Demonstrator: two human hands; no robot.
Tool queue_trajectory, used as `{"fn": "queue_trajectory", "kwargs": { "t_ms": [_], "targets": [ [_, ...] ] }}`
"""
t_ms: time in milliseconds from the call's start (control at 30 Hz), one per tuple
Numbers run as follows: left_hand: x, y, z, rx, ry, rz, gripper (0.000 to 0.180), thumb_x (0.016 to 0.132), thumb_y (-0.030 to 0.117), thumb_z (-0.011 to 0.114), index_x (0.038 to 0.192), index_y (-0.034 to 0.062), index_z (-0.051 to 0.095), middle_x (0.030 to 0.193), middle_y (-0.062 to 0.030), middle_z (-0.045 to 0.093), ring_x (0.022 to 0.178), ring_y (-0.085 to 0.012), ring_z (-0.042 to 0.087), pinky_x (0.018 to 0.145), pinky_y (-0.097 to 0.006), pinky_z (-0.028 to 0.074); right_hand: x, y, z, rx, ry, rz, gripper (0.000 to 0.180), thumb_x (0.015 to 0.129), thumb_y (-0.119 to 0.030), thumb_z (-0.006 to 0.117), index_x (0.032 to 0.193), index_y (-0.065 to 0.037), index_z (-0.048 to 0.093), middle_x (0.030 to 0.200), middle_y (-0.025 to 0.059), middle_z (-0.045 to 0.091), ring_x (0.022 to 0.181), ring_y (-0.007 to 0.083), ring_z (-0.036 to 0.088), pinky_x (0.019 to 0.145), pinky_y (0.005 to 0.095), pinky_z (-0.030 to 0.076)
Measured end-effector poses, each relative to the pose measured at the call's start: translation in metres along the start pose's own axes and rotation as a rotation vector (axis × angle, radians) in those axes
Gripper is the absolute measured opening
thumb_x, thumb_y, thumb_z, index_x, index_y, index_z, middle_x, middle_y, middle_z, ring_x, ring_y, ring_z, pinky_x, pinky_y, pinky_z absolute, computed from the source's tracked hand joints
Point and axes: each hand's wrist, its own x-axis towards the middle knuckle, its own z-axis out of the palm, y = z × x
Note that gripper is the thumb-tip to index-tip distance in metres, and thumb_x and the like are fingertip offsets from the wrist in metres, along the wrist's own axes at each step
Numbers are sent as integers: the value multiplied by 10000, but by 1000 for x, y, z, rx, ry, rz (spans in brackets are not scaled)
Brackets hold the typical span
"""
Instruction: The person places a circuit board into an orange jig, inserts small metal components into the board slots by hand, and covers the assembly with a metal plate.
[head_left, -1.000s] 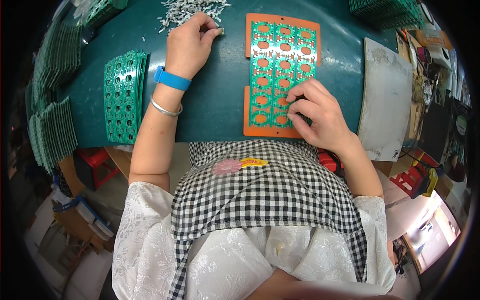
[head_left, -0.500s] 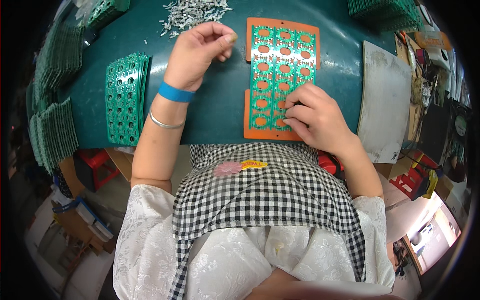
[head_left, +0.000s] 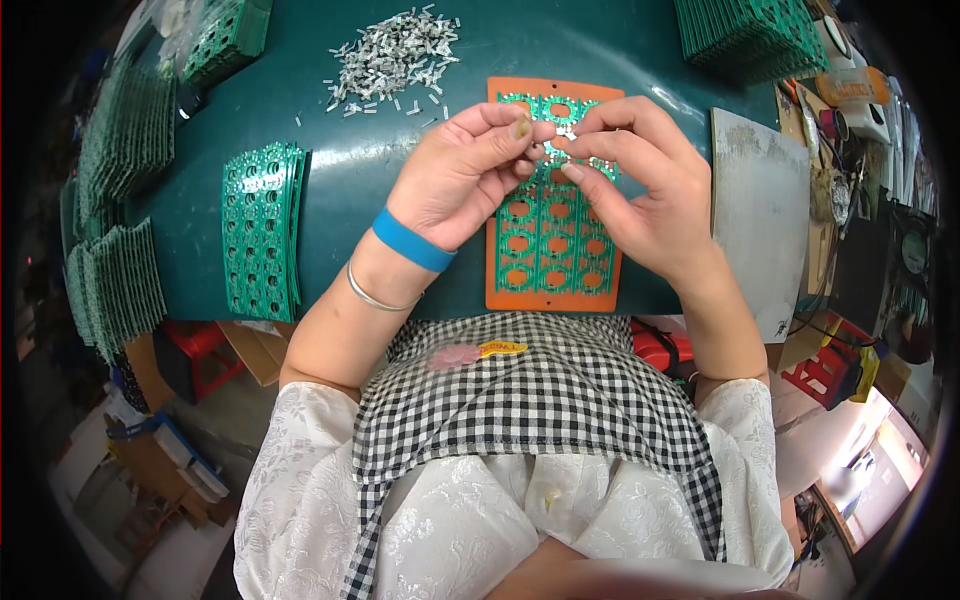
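My left hand (head_left: 475, 165), with a blue wristband (head_left: 412, 241) and a silver bangle, is closed in a pinch over the upper left of a green circuit board panel (head_left: 540, 240). What its fingertips hold is too small to make out. Facing it, my right hand (head_left: 645, 175) has its fingers bent in over the same panel. A small silver-white piece (head_left: 567, 131) shows at the right fingertips, close to the left ones. Under the panel, which has rows of oval openings, lies an orange board (head_left: 491, 285). Both hands hide part of the panel's upper half.
A loose pile of small silver-white pieces (head_left: 395, 55) lies at the back. Stacked green panels (head_left: 262, 230) are at left, with more stacks (head_left: 125, 140) along the left edge and one (head_left: 750, 35) at back right. A grey-white board (head_left: 760, 215) stands right.
My left hand has moved right and down from near the pile to the panel. My right hand has gone up from the panel's lower part, and the two now meet. The view has shifted slightly.
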Motion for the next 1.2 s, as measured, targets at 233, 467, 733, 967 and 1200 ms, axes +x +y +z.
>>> {"fn": "queue_trajectory", "kwargs": {
  "t_ms": [233,467,733,967,1200],
  "targets": [
    [1,-7,7,-51,35,35,146,925,42,668,1058,19,611,1023,-116,698,878,-162,654,810,-278,556,2,1,7,-12,35,-40,276,616,9,811,853,-60,688,934,63,647,856,242,642,671,325,537],
    [2,-13,16,-37,103,57,146,926,57,669,1062,41,619,1024,-84,702,909,-140,643,821,-268,514,3,5,11,-80,71,-122,264,606,-5,802,836,-58,684,929,63,644,829,240,640,648,330,530],
    [-2,-19,20,-54,91,44,146,933,67,657,1072,48,616,1007,-65,696,901,-123,613,832,-273,472,4,15,18,-222,108,-335,213,633,-51,787,803,-57,659,904,54,637,778,241,635,629,340,511],
    [-3,-19,25,103,228,145,183,907,53,696,1063,29,604,922,-46,701,817,-97,621,745,-235,489,1,14,16,-205,129,-280,220,635,-27,790,812,-51,662,879,60,631,759,241,625,624,344,497],
    [-2,-21,21,210,250,152,207,892,54,719,1056,8,601,917,-77,714,715,-100,633,638,-210,507,-3,19,10,-140,76,-224,173,717,-16,752,850,-35,642,930,81,625,776,236,612,646,334,502]
  ]
}}
